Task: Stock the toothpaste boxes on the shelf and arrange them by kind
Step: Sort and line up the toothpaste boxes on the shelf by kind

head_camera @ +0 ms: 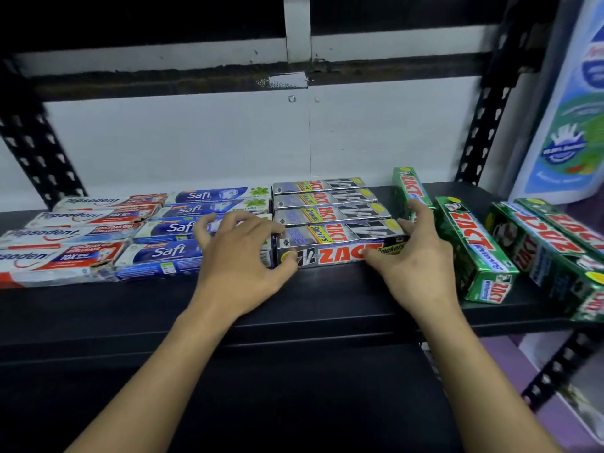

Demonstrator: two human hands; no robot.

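Toothpaste boxes (202,195) lie flat on the black shelf (327,289), grouped by brand. At nine o'clock in the view, four red-and-white Pepsodent boxes (68,232) lie one behind another, and the front ones have torn ends. Just beside them toward the centre are four blue Safi boxes (163,251), also in a row from front to back. At the centre, four silver Zact Smokers boxes (327,199) are packed touching each other, their long sides facing the front. At three o'clock, four green Zact Whitening boxes (474,253) lie askew, their long sides running from front to back. The rearmost of them stands apart from the other three.

The left hand (242,256) hovers over the right ends of the front Safi boxes. Its fingers (209,223) are spread and loosely bent, and its thumb touches the lower left corner of the front Zact Smokers box (340,248). The right hand (415,256) holds that box's right end, with the thumb pressed on the front face and the fingers spread behind the end. Its forefinger points toward twelve o'clock, at the rearmost green box; whether they touch cannot be told.

A white back wall (196,142) closes the shelf, with black perforated posts (36,142) at ten and two o'clock. A blue-and-green printed pack (568,125) hangs at two o'clock.
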